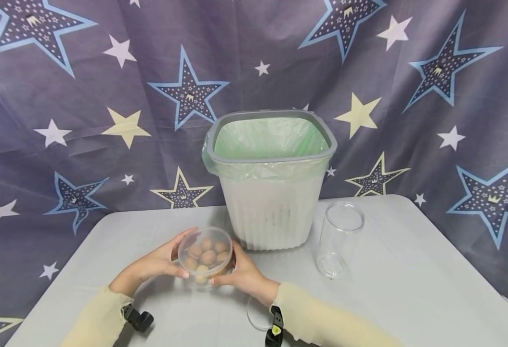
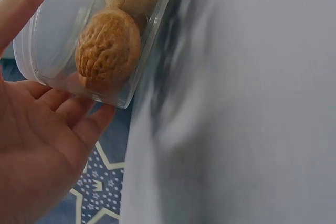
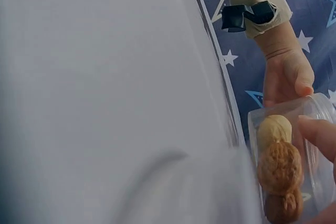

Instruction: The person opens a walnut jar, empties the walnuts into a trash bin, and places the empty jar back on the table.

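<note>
On the desk [image 1: 410, 289], bin [image 1: 271, 193] at frame centre, empty jar [image 1: 338, 238] just right of it, tub of walnuts [image 1: 206, 258] lower centre-left between left hand [image 1: 160, 265] and right hand [image 1: 245, 277], lid [image 1: 255, 315] below.

Blurred table [image 2: 252, 103] in both wrist views; walnut tub [image 2: 63, 35] cut off by frame edges.

Lots of stars and pale plastic here

Backdrop [image 1: 63, 144] was dusky purple with blue, white and yellow stars; bin [image 1: 271, 212] white, grey-rimmed, with a mint green liner [image 1: 267, 137]; walnuts [image 1: 206, 258] tan-brown in a clear tub [image 1: 206, 253]; sleeves [image 1: 323, 318] pale yellow, table [image 1: 410, 289] light grey.
</note>
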`<action>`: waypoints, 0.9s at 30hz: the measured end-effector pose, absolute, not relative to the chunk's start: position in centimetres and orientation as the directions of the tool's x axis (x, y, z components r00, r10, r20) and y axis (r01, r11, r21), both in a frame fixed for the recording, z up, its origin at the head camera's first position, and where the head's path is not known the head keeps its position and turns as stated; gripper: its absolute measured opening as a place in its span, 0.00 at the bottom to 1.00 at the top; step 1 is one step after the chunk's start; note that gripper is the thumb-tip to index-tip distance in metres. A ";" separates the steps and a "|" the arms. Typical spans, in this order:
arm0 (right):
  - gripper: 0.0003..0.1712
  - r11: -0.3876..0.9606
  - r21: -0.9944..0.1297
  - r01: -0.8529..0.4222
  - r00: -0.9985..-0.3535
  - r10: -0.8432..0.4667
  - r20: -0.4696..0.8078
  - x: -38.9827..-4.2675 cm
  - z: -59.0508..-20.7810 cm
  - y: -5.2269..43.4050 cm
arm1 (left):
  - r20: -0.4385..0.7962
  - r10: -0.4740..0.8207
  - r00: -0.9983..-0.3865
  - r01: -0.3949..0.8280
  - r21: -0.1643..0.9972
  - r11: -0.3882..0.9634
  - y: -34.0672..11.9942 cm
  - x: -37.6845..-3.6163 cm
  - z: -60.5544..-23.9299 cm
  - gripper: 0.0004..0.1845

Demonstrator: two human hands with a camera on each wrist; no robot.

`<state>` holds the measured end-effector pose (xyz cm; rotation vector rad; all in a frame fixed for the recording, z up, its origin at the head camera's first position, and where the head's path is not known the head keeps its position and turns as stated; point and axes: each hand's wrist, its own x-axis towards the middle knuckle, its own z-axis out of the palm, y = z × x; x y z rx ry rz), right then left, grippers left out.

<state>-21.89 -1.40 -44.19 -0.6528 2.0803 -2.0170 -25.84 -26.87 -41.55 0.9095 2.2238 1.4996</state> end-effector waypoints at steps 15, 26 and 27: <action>0.56 0.035 -0.943 -0.330 -0.851 -0.443 0.281 -20.5 -43.1 1.9 | 0.190 0.652 -0.734 0.423 0.879 0.221 -23.9 -23.7 -39.9 0.57; 0.55 0.098 -0.938 -0.333 -0.866 -0.424 0.264 -18.7 -42.1 5.5 | 0.223 0.637 -0.738 0.435 0.879 0.195 -20.3 -22.1 -39.3 0.57; 0.55 0.096 -0.938 -0.332 -0.866 -0.426 0.263 -18.5 -42.0 5.9 | 0.223 0.637 -0.738 0.430 0.882 0.190 -20.0 -22.0 -39.2 0.57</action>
